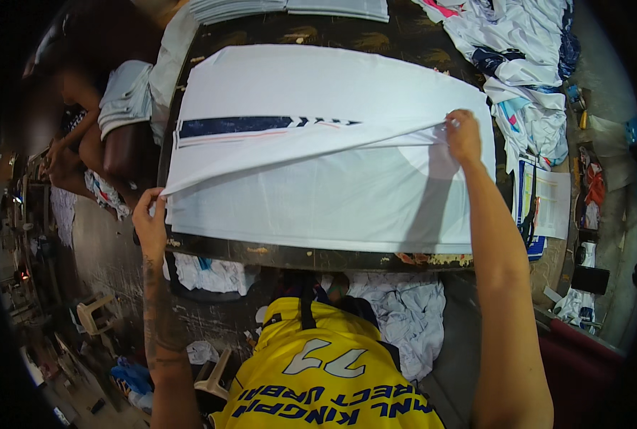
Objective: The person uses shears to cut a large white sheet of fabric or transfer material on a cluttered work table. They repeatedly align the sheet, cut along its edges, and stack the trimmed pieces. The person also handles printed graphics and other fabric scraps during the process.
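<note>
A white garment [318,196] lies spread over a dark table, with its upper layer lifted into a slanting fold. A navy stripe [236,126] with chevron marks and a thin pale red line runs across that layer. At the garment's left edge, my left hand [150,214] pinches the corner of the fold. My right hand [463,139] grips the other end of the folded edge near the right side, fingers closed on the fabric. Between my hands the edge is stretched taut, and the smooth lower layer shows beneath it.
The dark table [297,256] has a worn front edge. Stacked folded white cloth [336,7] sits at its far side. Heaped white garments [526,71] and papers [551,204] lie to the right. A seated person [86,129] is at left, near a small stool [95,314].
</note>
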